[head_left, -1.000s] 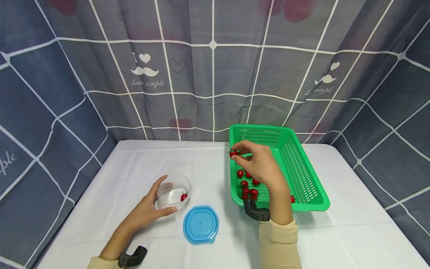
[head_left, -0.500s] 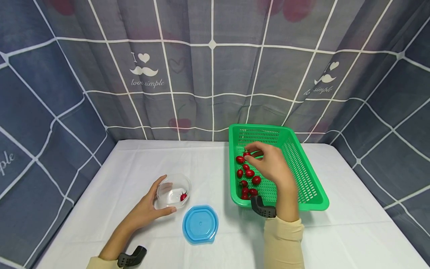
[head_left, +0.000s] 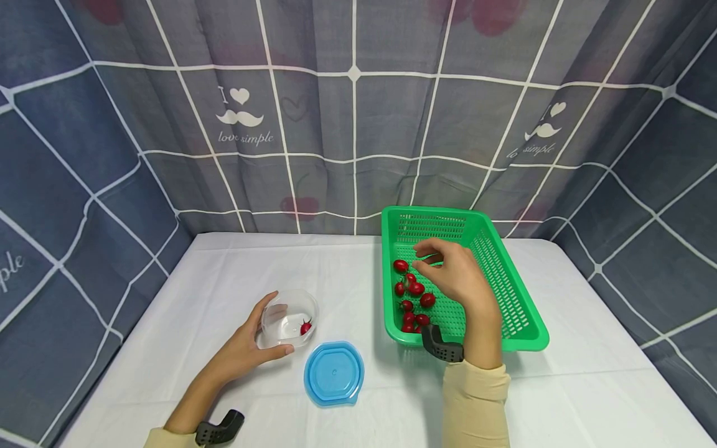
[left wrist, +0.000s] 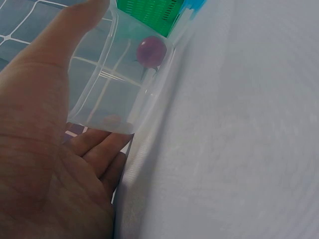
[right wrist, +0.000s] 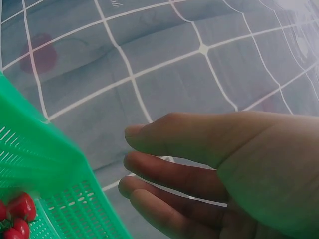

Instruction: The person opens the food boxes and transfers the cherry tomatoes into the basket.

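Note:
My left hand (head_left: 246, 342) holds a clear plastic container (head_left: 280, 326) on the table, thumb along its near side and fingers at its left. One cherry tomato (head_left: 305, 327) lies inside it; in the left wrist view the tomato (left wrist: 151, 52) shows through the container wall (left wrist: 117, 94). Over the green basket (head_left: 510, 298) hovers my right hand (head_left: 456, 274), its fingers loosely bent with nothing between them. The right wrist view also shows this hand (right wrist: 199, 169) without anything in it. Several cherry tomatoes (head_left: 427, 300) lie along the basket's left side, below and left of the fingertips.
A blue lid (head_left: 334, 373) lies on the white tablecloth (head_left: 241, 267) between container and basket. Grey checked curtains (head_left: 313, 118) enclose the table at the back and both sides. Each wrist wears a black band (head_left: 442, 345).
My right hand has moved right over the basket and let go of the cherry tomato it pinched. My left hand and the container have stayed in place.

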Action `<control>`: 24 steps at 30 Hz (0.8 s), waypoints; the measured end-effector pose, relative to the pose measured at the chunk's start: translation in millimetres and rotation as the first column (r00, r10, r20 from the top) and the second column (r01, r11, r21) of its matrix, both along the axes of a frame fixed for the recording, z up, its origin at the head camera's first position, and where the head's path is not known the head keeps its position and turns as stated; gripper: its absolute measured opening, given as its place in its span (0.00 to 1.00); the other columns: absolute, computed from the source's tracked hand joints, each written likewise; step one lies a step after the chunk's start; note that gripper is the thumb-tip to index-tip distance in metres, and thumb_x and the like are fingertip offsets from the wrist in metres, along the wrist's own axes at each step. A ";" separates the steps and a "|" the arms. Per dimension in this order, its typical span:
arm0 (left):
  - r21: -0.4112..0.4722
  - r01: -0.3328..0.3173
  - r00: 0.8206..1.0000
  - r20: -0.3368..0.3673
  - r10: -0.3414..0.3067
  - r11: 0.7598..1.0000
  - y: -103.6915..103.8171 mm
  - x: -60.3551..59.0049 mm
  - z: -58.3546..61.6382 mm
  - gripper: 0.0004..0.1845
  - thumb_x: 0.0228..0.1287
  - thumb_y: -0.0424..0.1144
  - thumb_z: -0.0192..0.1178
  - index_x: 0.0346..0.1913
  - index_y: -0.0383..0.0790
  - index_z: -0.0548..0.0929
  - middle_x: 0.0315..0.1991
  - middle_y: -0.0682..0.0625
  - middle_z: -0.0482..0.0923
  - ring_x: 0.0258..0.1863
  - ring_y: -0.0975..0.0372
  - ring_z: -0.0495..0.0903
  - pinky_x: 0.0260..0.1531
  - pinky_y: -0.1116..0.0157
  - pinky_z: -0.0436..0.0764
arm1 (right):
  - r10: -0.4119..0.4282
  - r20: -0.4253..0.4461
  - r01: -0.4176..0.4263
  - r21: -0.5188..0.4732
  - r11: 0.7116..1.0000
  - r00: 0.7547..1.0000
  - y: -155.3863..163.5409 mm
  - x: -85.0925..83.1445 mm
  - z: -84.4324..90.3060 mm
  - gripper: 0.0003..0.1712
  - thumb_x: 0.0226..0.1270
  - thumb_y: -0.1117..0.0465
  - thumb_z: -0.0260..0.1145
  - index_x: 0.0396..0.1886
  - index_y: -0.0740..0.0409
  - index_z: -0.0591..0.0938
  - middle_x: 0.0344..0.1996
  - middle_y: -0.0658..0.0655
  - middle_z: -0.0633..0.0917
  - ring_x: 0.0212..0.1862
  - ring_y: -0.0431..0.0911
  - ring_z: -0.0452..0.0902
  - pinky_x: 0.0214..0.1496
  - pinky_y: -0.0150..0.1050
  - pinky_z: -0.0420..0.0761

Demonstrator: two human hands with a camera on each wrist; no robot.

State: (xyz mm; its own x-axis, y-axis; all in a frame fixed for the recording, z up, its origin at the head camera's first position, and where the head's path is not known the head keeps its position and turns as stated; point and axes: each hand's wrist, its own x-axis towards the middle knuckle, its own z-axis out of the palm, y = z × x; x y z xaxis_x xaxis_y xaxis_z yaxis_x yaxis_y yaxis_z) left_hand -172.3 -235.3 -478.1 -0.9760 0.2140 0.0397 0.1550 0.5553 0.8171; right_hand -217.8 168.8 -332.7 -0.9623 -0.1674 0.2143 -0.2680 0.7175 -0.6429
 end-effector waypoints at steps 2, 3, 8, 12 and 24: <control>-0.002 -0.001 1.000 0.002 0.001 1.000 0.0 -0.1 -0.1 0.60 0.54 0.53 0.79 0.83 0.57 0.49 0.75 0.44 0.69 0.77 0.33 0.57 0.69 0.28 0.59 | 0.000 0.005 0.000 0.000 1.000 1.000 -0.2 0.4 0.1 0.17 0.71 0.58 0.70 0.57 0.56 0.85 0.53 0.57 0.89 0.53 0.54 0.87 0.55 0.52 0.85; -0.002 -0.002 1.000 0.003 0.002 1.000 0.1 -0.1 -0.1 0.60 0.54 0.53 0.79 0.83 0.57 0.49 0.75 0.44 0.69 0.77 0.33 0.57 0.69 0.28 0.59 | 0.000 0.007 0.000 0.000 1.000 1.000 -0.2 0.5 0.1 0.18 0.71 0.58 0.70 0.57 0.56 0.85 0.53 0.57 0.89 0.53 0.54 0.86 0.55 0.52 0.85; -0.004 -0.001 1.000 0.002 0.001 1.000 0.3 -0.4 -0.2 0.60 0.54 0.53 0.79 0.83 0.56 0.49 0.75 0.43 0.69 0.77 0.33 0.58 0.68 0.28 0.59 | 0.004 0.004 -0.004 0.001 1.000 1.000 -0.9 1.5 0.6 0.18 0.70 0.58 0.70 0.57 0.56 0.85 0.52 0.56 0.89 0.53 0.54 0.87 0.54 0.52 0.85; -0.009 -0.005 1.000 0.004 0.005 1.000 0.6 -0.4 -0.1 0.60 0.54 0.54 0.79 0.82 0.57 0.49 0.76 0.43 0.68 0.76 0.33 0.58 0.68 0.28 0.60 | 0.014 -0.010 -0.014 -0.002 1.000 1.000 -4.9 2.1 2.1 0.17 0.70 0.59 0.70 0.57 0.56 0.85 0.52 0.56 0.89 0.53 0.53 0.87 0.53 0.52 0.86; -0.017 -0.013 1.000 0.011 0.013 1.000 -0.3 -1.1 -0.9 0.60 0.54 0.55 0.78 0.82 0.61 0.49 0.77 0.42 0.65 0.76 0.32 0.58 0.68 0.27 0.61 | 0.111 -0.026 -0.112 -0.010 0.994 0.993 -35.6 5.1 6.9 0.17 0.70 0.60 0.71 0.57 0.57 0.85 0.52 0.55 0.88 0.51 0.51 0.87 0.51 0.48 0.87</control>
State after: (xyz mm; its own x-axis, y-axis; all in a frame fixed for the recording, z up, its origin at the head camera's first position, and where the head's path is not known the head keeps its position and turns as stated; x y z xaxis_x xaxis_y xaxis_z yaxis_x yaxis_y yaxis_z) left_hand -173.3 -235.6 -479.0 -0.9791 0.2016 0.0256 0.1387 0.5710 0.8092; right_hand -212.7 133.2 -325.9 -0.9319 -0.2708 0.2411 -0.3624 0.6750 -0.6426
